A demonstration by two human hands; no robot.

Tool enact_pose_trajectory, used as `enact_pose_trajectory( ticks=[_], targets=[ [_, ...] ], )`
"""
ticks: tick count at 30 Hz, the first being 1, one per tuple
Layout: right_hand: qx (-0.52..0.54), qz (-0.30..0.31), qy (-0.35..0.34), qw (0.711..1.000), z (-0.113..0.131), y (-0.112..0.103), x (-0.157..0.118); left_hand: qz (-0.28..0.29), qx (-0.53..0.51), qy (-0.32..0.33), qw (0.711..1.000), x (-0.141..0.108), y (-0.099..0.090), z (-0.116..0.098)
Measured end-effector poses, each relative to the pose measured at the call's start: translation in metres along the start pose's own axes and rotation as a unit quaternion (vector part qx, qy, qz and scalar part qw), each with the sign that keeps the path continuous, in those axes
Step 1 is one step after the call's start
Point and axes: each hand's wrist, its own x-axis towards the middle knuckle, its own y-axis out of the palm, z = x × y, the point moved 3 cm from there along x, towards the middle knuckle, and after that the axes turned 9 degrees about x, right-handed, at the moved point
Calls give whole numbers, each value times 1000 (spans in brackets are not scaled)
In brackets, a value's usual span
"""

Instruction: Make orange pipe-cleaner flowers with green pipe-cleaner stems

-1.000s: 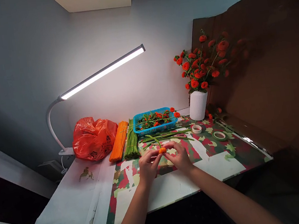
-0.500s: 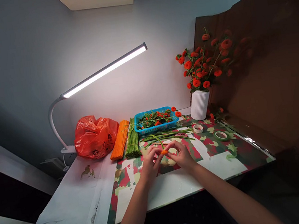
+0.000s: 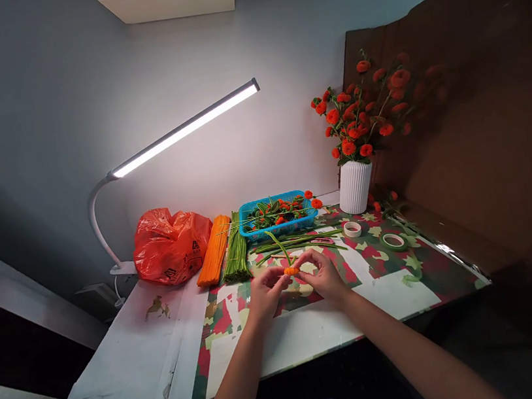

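Observation:
Between my hands is a small orange pipe-cleaner flower [image 3: 291, 271], its green stem [image 3: 278, 245] pointing up and away from me. My left hand [image 3: 266, 287] pinches the flower's left side between thumb and fingers. On the other side, my right hand [image 3: 323, 276] grips its right edge with thumb and fingertips. Both hands hover over the front of the camouflage-patterned table cover. Just beyond them lie loose green stems [image 3: 296, 241]. Farther left are a bundle of orange pipe cleaners [image 3: 214, 251] and a bundle of green ones [image 3: 235, 250].
A blue basket [image 3: 280, 229] holds orange flowers and green leaves. A white vase [image 3: 356, 187] of orange flowers stands back right, near a white tape roll [image 3: 352, 229] and a green tape roll [image 3: 394, 242]. A red plastic bag [image 3: 171, 246] sits left beneath a lit lamp [image 3: 187, 128].
The fingers of my left hand have shifted slightly on the flower, and more of its orange head shows. The green stem has tilted a little to the left.

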Motion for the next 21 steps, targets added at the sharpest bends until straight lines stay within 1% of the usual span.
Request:
enact_pose_trajectory(
  ticks=[2,4,8,10,12,13,15,17,21],
  targets=[
    [4,0,-3,1000,1,2,0,9,-37,-2,999,1,1,-1],
    [19,2,-1,1000,2,4,-1,5,-62,0,998,1,1,-1],
    [104,-2,24,994,0,6,0,-33,-77,1,996,2,0,1],
    [153,-25,52,986,-4,4,1,-50,-84,15,995,3,-1,2],
    [184,-39,101,977,-10,3,2,-56,-84,31,994,3,-1,2],
    [193,-31,129,972,-13,3,2,-53,-82,38,995,3,-1,1],
    [202,4,168,965,-17,7,2,-41,-76,42,995,2,0,0],
    [204,26,177,962,-20,10,2,-27,-77,31,996,2,1,-2],
    [196,15,168,966,-20,10,3,-21,-99,-38,994,1,1,-1]
  ],
)
